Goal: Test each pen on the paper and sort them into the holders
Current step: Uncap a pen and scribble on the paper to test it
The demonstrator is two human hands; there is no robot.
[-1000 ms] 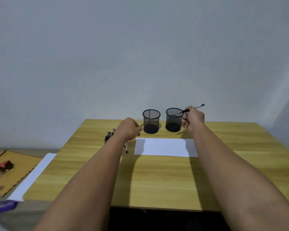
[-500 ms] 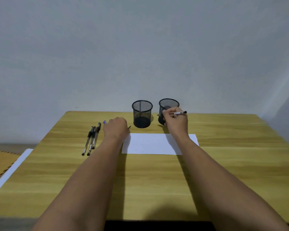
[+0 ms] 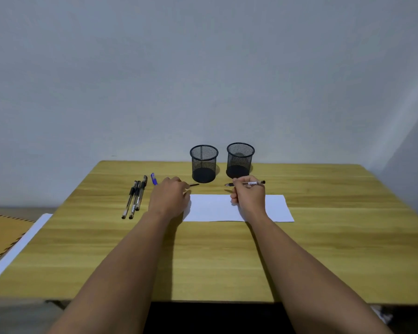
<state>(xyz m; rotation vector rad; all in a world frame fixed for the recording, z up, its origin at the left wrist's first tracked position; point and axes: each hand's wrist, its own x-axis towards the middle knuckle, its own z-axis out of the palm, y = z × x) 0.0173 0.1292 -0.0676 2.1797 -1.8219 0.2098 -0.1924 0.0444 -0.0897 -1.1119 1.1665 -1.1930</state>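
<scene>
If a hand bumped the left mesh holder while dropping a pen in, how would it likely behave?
The left mesh holder looks like thin wire mesh with nothing inside, so it is probably light and would likely slide or tip on the smooth wooden table. Its dark solid base may steady it somewhat. Being round, it would probably roll if it tipped.

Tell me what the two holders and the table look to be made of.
Left holder and right holder: black wire mesh, likely painted metal; the wall shows through their sides, with a solid rim and base. Table: yellowish wood-grain top with a faint sheen, probably laminate rather than solid wood, though the picture cannot settle that.
</scene>
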